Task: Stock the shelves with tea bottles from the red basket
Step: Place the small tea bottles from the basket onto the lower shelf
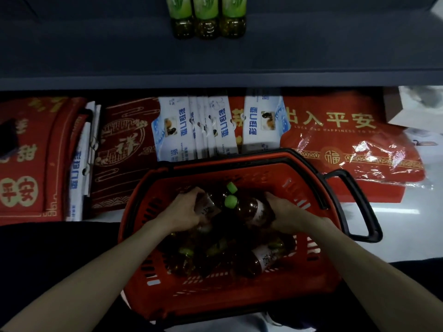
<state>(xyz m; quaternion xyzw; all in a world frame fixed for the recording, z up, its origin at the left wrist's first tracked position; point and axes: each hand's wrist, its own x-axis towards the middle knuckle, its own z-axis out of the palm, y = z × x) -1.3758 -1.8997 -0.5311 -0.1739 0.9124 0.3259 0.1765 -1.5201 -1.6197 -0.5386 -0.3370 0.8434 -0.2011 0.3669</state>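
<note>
Left hand (184,209): inside the red basket (148,185), fingers curled round the labelled middle of a tea bottle (207,203). Grips it from the left side, palm down. Forearm bare, running in from the lower left.

Right hand (285,210): also in the basket, clamped on the base end of a second tea bottle (251,208). Fingers wrapped over its far side. Forearm bare, entering from the lower right.

Held bottles: amber, white-labelled, lying tilted between the two hands. Green caps (230,201) close together in the middle; touching or apart, cannot tell.

Loose bottles (260,259): several more heaped on the basket floor, below and nearer than the hands, in shadow. Count unclear.

Basket: red slotted plastic with a black rim. Black handle (359,207) swung out to the right.

Beyond the basket: red mats (335,130) with gold characters, one in clear wrap. White-and-blue card packets (191,130) standing between them.

Above: dark shelf (96,56) carrying three green-labelled bottles (206,17), upright, side by side, near its middle.
</note>
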